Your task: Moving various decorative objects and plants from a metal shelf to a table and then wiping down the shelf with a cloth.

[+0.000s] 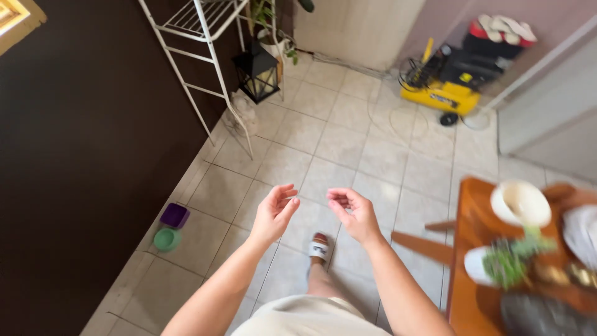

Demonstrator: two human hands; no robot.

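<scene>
Head view, looking down. We see the left hand (273,214) and the right hand (354,214) raised side by side at the centre of the frame, near each other but not touching, both empty. The left hand's long axis runs from the wrist at 7 o'clock to the fingertips at 1 o'clock; its fingers are loosely curled and open, gripping nothing. The right hand's axis runs from the wrist at 5 o'clock to the knuckles at 11 o'clock; its fingers are bent inward toward the left hand, open, holding nothing. The two palms face one another across a narrow gap.

Directly below the hands, at 6 o'clock, we see a foot in a white sandal (319,247) on the floor (336,143), which is laid with pale square tiles. At 8 o'clock from the hands a purple dish (175,215) and a green bowl (166,239) sit just beside each other against the dark wall (81,155). At 11 o'clock stands a white wire rack (199,37), and beside its legs a black lantern (257,73). At 1 o'clock, well apart from the hands, a yellow compressor (440,93) rests near the far wall. At 3 to 4 o'clock a wooden table (476,230) carries a white pot (521,203) and a small green plant (510,261) in a white pot; these are blurred.
</scene>
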